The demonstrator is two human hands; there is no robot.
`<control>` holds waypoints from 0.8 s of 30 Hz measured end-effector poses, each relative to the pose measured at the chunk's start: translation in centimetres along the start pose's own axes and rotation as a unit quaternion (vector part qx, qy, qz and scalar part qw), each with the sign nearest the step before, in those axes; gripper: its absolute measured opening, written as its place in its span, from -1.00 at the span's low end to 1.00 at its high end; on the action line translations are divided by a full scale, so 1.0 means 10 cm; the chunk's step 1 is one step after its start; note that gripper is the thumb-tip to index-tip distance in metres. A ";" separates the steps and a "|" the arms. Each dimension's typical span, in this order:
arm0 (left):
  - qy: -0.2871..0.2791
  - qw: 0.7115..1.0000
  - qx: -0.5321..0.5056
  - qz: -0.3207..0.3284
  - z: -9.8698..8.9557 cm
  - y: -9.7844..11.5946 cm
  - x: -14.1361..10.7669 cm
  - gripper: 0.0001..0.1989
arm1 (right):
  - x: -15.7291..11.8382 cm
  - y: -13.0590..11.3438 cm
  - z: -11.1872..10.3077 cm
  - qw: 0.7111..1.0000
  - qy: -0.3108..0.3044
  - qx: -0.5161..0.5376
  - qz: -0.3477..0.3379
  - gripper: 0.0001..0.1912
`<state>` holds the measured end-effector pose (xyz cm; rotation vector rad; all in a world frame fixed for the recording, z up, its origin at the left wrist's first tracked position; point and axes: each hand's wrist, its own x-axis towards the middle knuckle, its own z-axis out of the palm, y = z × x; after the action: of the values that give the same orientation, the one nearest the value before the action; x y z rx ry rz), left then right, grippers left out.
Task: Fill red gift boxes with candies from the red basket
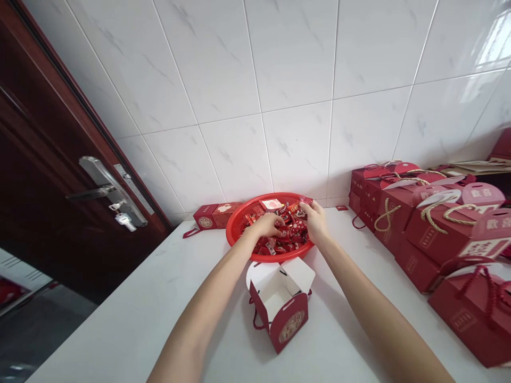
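A red plastic basket (232, 234) full of red-wrapped candies (293, 230) stands against the tiled wall. Inside it, my left hand (266, 225) reaches among the candies with its fingers curled down; what they grip is hidden. At the basket's right rim, my right hand (316, 221) pinches a small red wrapped candy (305, 200) between thumb and fingers. Between my forearms and just in front of the basket sits an open red gift box (293, 324), its white inside showing bare and its flaps spread. A dark red cord handle hangs at the box's side.
Closed red gift boxes (443, 229) with rope handles are stacked along the right. Another red box (211, 216) lies left of the basket by the wall. A small red packet (342, 208) rests on the white table (167, 314). A dark wooden door (48, 159) with keys stands left.
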<state>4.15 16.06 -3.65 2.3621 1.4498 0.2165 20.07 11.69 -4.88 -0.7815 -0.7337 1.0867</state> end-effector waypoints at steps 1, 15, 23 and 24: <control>0.013 0.999 -0.032 0.000 -0.02 -0.04 -0.01 -0.69 | 0.00 0.00 0.00 1.000 -0.004 0.000 0.000 -0.73; 0.156 0.915 -0.372 0.008 -0.06 -0.15 -0.10 -0.73 | -0.03 -0.01 -0.01 0.998 -0.057 -0.016 0.021 -0.70; 0.228 0.875 -0.426 0.023 -0.07 -0.17 -0.09 -0.72 | -0.03 -0.03 -0.02 0.997 -0.062 -0.025 0.023 -0.66; 0.229 0.873 -0.430 0.022 -0.07 -0.17 -0.09 -0.71 | -0.03 -0.03 -0.01 0.997 -0.063 -0.025 0.023 -0.66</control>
<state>2.13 16.15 -3.60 1.6369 1.1093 1.2234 20.25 11.28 -4.73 -0.7801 -0.8551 1.1722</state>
